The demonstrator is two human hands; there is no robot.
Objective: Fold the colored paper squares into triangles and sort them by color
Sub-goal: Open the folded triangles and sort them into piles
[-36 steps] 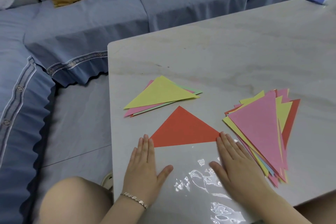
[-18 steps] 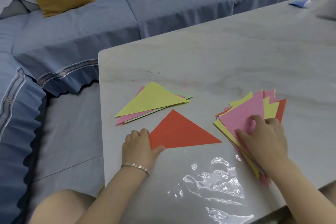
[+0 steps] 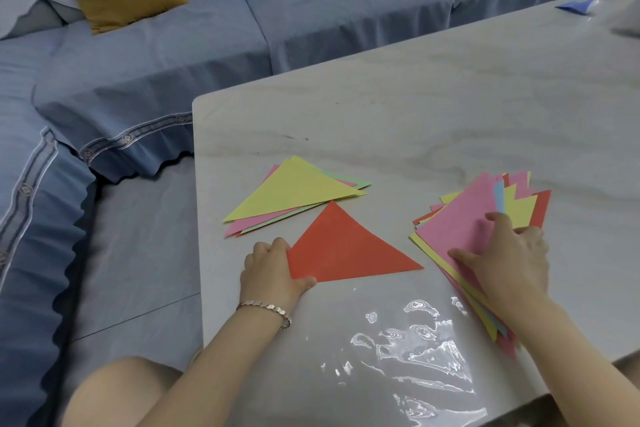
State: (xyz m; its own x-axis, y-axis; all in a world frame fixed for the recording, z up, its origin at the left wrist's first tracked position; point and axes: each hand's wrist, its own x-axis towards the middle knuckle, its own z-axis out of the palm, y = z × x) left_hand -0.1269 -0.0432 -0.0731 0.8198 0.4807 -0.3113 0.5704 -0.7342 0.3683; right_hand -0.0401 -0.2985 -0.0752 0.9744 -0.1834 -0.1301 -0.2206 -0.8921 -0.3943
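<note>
- Left hand [image 3: 273,267] grips the left corner of the red triangle [image 3: 349,250] with its fingers curled. The forearm comes in over the table's [image 3: 415,107] near edge, close to the left corner.
- Right hand [image 3: 509,256] lies on the stack of squares [image 3: 519,211] toward the right edge, with bent fingertips and a splayed thumb on the top pink sheet [image 3: 460,222]. I cannot tell whether that sheet is pinched or only pressed.
- The red triangle lies flat by the near edge. It sits between the stack and the folded pile [image 3: 294,194], which is just beside it toward the left edge and has yellow on top.
- Risk: the pile mixes yellow, pink and green, so adding red there would leave the colours unsorted.
- Risk: the fanned stack could slide, or two sheets could lift together, if the fingertips drag rather than peel.
- Risk: the clear film [image 3: 415,340] at the near edge looks slick, and paper pulled across it may skid.
</note>
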